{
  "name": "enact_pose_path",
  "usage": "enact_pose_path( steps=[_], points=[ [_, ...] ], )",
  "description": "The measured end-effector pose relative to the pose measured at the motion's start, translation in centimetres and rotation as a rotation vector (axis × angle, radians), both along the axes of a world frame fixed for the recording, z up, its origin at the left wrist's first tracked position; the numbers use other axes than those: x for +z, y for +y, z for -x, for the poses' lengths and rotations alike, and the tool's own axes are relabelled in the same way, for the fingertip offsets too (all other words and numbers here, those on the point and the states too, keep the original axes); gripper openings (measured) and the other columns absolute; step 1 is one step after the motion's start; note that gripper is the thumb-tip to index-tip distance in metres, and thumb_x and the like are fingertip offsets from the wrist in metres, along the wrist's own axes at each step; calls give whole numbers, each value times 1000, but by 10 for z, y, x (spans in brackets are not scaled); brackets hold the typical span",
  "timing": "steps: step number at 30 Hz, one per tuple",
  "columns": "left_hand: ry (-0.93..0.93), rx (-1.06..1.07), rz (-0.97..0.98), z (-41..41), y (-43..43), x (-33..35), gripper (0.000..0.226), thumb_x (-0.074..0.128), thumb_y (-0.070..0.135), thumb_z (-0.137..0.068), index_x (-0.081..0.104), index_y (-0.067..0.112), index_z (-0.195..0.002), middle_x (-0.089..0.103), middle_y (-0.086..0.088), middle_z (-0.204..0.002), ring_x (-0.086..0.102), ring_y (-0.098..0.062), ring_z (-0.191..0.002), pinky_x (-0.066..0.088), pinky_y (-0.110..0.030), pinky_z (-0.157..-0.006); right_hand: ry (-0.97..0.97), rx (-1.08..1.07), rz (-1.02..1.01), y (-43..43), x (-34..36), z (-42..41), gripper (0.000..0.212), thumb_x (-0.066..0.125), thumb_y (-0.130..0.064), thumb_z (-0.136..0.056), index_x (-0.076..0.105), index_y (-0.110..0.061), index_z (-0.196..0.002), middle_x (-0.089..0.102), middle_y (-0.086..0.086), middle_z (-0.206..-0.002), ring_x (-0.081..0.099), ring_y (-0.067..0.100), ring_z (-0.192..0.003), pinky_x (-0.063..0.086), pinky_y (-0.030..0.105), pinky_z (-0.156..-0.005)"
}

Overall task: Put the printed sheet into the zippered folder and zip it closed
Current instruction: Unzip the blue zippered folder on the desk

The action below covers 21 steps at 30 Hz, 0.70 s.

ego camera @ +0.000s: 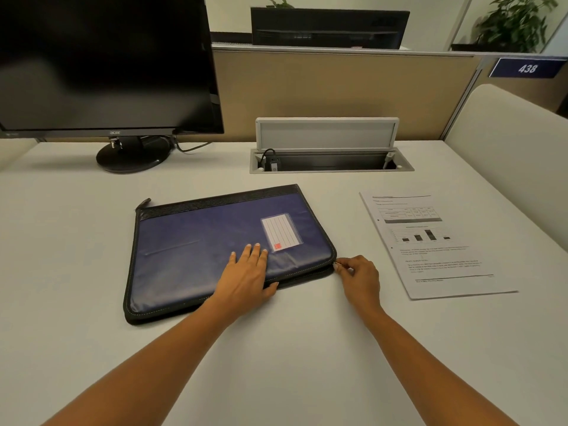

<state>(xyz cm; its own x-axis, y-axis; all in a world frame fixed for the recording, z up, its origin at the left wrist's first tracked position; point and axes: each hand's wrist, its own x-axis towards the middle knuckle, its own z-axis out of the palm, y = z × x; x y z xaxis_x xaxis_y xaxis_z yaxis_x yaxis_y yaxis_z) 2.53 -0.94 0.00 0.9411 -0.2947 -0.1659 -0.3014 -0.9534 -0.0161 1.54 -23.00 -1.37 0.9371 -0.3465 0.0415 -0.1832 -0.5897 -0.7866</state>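
A blue zippered folder (196, 247) with black edging and a small label card lies flat and closed on the desk. My left hand (247, 272) rests palm down on its near right part, fingers spread. At the folder's near right corner, my right hand (358, 276) pinches the small metal zipper pull (337, 265) between thumb and forefinger. The printed sheet (436, 241), with a table, a bar chart and text, lies flat on the desk to the right of the folder, apart from both hands.
A black monitor (101, 63) on a round stand is at the back left. An open cable hatch (330, 161) with its lid raised sits behind the folder. A beige partition (338, 87) bounds the white desk (276, 364) at the back.
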Motion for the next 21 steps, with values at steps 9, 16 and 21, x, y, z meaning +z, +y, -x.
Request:
enact_pose_path(
  steps=[9, 16, 21],
  points=[
    [65, -127, -43, -11, -41, 5, 59, 22, 37, -99, 4, 4, -145, 9, -22, -153, 10, -41, -140, 14, -49, -114, -10, 8, 56, -7, -3, -9, 17, 62, -20, -85, 69, -13, -99, 62, 7, -104, 46, 10, -87, 39, 26, -72],
    [112, -243, -119, -18, -34, 8, 58, 20, 36, -99, 6, 0, -143, 14, -27, -151, 17, -45, -137, 22, -53, -111, -15, -12, 120, -10, -2, -31, 15, 60, -19, -86, 69, -14, -98, 61, 7, -106, 43, 9, -87, 38, 25, -69],
    [104, -255, -124, -17, -33, 3, 58, 19, 36, -100, 7, -1, -143, 13, -27, -151, 16, -46, -137, 21, -53, -111, 23, -5, 140, -7, -1, -46, 16, 57, -20, -88, 68, -15, -99, 60, 7, -109, 46, 12, -91, 39, 26, -72]
  ],
)
